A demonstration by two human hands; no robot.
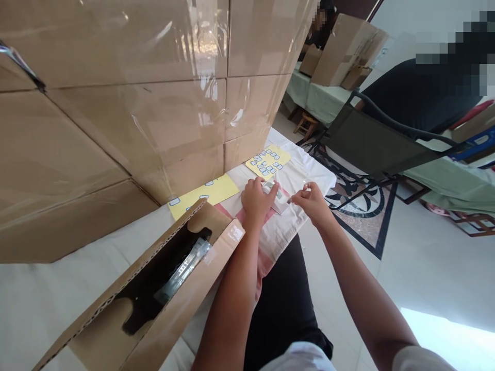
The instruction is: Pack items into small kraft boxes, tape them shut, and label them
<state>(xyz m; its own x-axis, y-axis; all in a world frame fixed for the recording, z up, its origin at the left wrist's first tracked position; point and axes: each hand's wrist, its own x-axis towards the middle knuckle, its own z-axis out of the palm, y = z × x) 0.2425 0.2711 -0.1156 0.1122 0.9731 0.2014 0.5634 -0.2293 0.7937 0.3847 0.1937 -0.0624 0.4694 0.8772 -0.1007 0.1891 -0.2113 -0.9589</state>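
Note:
My left hand (pixel 258 200) lies on the tablecloth with its thumb and fingers around a small white flat piece (pixel 279 205), which has greyish marks on top. What exactly this piece is, I cannot make out. Just right of it, my right hand (pixel 311 203) is closed in a pinch near the piece's right corner. A tiny dark thing shows at those fingertips, too small to name. Beyond my left hand is a yellow sheet (pixel 286 155) bearing several blue-outlined stickers. A second yellow sheet (pixel 226 189) with a few such stickers lies to the left.
An open cardboard box (pixel 222 257) beside my left forearm holds dark contents and a clear plastic-wrapped item (pixel 185 268). Stacked taped cartons (pixel 174 118) rise along the table's far side. At right are a folding chair (pixel 371 134), a person in black (pixel 410 93) and another table with boxes (pixel 344 51).

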